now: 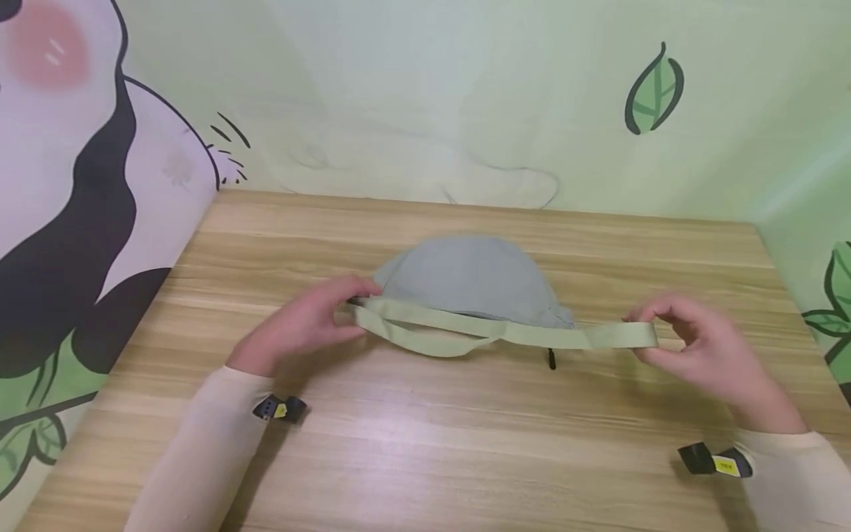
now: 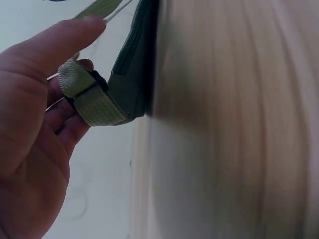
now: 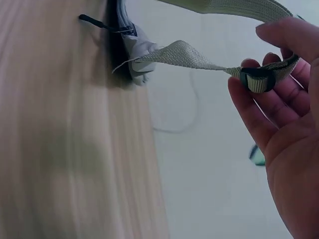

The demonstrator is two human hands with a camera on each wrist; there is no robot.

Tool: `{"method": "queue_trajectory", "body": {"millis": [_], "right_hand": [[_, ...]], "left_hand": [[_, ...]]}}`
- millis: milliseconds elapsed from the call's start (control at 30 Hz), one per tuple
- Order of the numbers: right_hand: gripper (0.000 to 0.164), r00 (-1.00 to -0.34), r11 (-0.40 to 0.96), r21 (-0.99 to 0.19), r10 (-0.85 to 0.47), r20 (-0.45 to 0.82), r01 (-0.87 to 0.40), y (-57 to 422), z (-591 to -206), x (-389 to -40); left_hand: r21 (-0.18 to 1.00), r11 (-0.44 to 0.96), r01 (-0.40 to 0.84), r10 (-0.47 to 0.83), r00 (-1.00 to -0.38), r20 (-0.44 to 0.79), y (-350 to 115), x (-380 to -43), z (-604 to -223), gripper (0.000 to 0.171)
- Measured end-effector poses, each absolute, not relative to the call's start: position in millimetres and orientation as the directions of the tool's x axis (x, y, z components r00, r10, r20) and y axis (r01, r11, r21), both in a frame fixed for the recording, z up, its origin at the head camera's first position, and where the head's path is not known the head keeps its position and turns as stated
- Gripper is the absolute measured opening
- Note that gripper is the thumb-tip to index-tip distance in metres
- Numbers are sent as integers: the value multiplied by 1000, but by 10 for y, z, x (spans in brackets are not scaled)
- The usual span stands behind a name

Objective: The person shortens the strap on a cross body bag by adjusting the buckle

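A grey half-moon waist bag point(image 1: 472, 277) rests on the table, its pale green webbing strap point(image 1: 545, 334) stretched along the near side. At the bag's left end, my left hand point(image 1: 302, 321) holds the strap between thumb and fingers; the left wrist view shows folded webbing point(image 2: 102, 107) with a dark fitting against the fingers. Farther right, beyond the bag, the looped strap end is pinched by my right hand point(image 1: 708, 351). A black slider point(image 3: 257, 78) on the webbing lies against those fingers in the right wrist view. The zipper pull point(image 1: 551, 359) hangs out below the strap.
The wood-grain table point(image 1: 425, 458) extends toward me from the bag. Behind it stands a pale green wall point(image 1: 412, 96) printed with leaves, and a panda drawing point(image 1: 159, 162) covers the left side. Black wrist devices point(image 1: 279, 408) sit at both sleeves.
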State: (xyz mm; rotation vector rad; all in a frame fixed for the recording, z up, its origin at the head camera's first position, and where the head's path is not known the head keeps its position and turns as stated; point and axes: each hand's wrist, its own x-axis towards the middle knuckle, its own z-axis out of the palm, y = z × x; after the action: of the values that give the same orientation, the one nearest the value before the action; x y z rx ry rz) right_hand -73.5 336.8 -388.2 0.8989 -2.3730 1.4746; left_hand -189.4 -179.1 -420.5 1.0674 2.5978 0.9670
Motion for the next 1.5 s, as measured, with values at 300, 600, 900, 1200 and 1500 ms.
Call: {"method": "queue_trajectory", "body": {"millis": [300,600,900,1200,1500], "right_hand": [[52,-804,459,-666,-422,419,-588,3179,-3936,-726],[48,-873,620,-620,-271,406,-481,3359,-4011,-872],[27,-945,701,-657,-78,317,-278,3603,-4135,-1086],[24,-962,769,-622,38,271,-145,3743,-4169,-1244],[32,-980,798,-598,49,191,-77,3781,-4162,-1333]], "left_hand": [[558,574,600,682,-727,80,-1782,-1949,-4260,57],[577,621,531,638,-770,22,-1636,-2074,-4266,55],[618,612,493,613,-790,22,-1427,-2226,-4271,53],[646,593,481,594,-803,54,-1325,-2311,-4341,51],[647,610,458,581,-813,27,-1257,-2323,-4337,51]]}}
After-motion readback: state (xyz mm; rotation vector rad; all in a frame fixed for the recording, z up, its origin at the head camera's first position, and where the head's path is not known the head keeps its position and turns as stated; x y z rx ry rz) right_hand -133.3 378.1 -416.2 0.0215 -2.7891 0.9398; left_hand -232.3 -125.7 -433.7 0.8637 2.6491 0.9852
